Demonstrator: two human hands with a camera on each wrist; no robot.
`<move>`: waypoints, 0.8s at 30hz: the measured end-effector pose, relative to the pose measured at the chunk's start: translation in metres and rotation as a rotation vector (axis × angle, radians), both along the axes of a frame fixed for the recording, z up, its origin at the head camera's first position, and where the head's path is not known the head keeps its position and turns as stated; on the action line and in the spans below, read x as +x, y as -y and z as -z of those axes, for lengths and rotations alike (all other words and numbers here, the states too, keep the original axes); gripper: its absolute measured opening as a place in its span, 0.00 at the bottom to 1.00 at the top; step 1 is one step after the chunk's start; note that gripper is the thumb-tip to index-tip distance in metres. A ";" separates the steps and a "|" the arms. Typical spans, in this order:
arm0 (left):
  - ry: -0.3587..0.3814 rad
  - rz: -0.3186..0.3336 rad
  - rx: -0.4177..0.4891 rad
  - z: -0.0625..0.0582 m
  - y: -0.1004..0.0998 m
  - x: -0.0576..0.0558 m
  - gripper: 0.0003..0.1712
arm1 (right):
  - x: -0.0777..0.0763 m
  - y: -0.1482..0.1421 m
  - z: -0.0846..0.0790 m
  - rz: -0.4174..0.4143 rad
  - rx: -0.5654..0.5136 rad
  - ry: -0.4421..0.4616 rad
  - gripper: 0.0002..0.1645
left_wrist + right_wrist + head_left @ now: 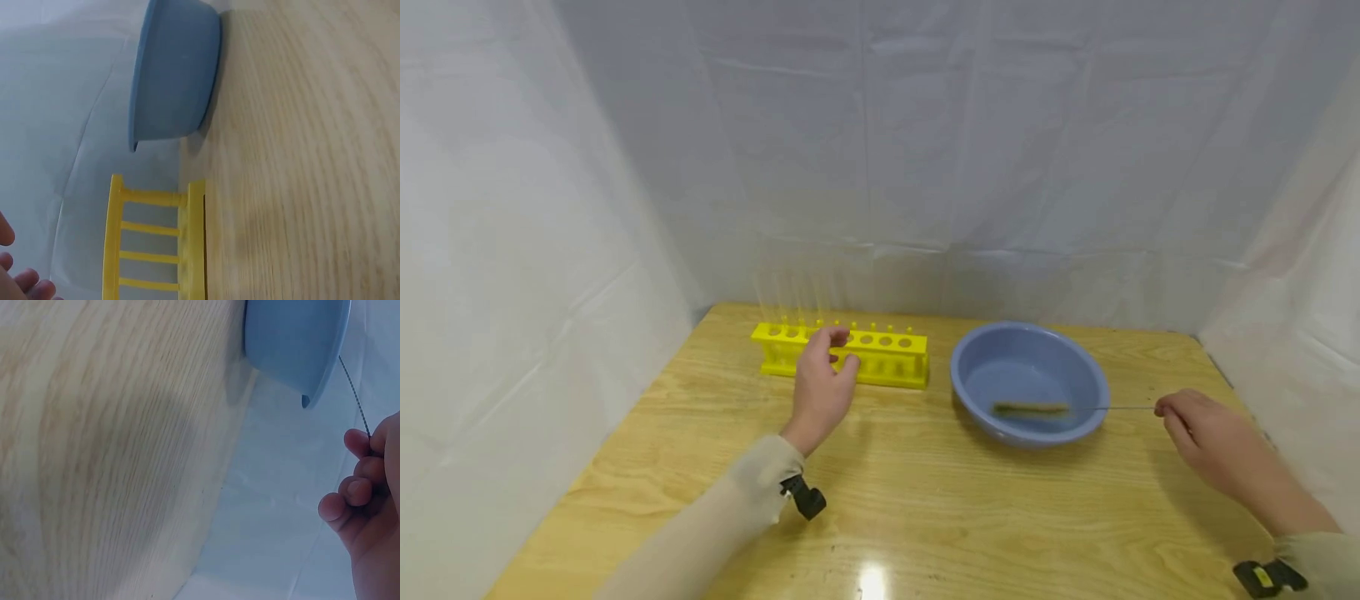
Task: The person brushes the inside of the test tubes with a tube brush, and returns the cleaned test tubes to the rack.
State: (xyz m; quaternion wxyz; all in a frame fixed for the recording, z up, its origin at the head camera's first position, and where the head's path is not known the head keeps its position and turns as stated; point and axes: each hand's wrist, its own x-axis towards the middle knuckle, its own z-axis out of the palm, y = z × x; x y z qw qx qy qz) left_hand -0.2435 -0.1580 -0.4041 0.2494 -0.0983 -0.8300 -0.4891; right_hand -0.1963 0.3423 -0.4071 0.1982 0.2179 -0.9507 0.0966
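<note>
My right hand (1213,446) pinches the thin twisted-wire handle of a test tube brush (1030,408). Its bristle end lies over the blue basin (1028,327), within the rim in the head view. From the right wrist, the brush's wire (355,394) runs from the thumb and fingertips toward the basin's edge. My left hand (823,383) is in front of the yellow test tube rack (891,367), fingers bent, thumb apart from them, with nothing visible between. Several clear test tubes (790,296) stand upright in the rack's left holes, just beyond that hand.
A wood-grain table (887,492) carries the rack and, to its right, the basin. White sheeting (880,150) hangs behind the table and along both sides. Several holes on the rack's right half show no tubes.
</note>
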 end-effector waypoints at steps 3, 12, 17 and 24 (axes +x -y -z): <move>0.025 0.037 -0.051 0.001 -0.003 0.004 0.19 | -0.001 0.005 0.002 -0.013 -0.005 -0.014 0.07; 0.042 0.066 -0.168 -0.001 -0.010 0.008 0.20 | -0.004 0.018 0.009 -0.056 -0.017 -0.071 0.08; 0.042 0.076 -0.234 -0.003 -0.018 0.010 0.18 | -0.002 0.019 0.011 -0.053 -0.011 -0.030 0.09; 0.037 0.102 -0.337 -0.003 -0.026 0.012 0.18 | 0.004 0.014 0.009 -0.026 -0.022 0.042 0.10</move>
